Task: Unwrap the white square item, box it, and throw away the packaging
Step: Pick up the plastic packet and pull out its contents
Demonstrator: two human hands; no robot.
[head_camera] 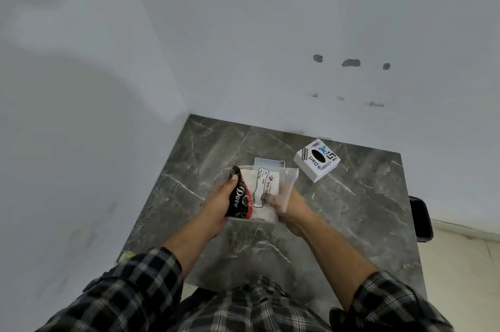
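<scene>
Above the middle of the grey marble table [189, 147], held in both hands: a clear plastic wrapper [289, 182] around a white square pack [266, 196], printed "BIG TISSUE" in part, the rest of the label too small to read. Left hand [220, 204] closed on the pack's left edge, thumb over a black and red strip marked "Dove" [239, 196]. Right hand [290, 212] gripping the wrapper's right side, fingers blurred behind the film, exact hold hard to tell. Just behind the pack, half hidden by it, an open white box [269, 162]. Further right, apart, a white box lid [316, 159] with stickers and 1 dark oval. At the right edge, a black object [420, 219], cut off, unclear.
</scene>
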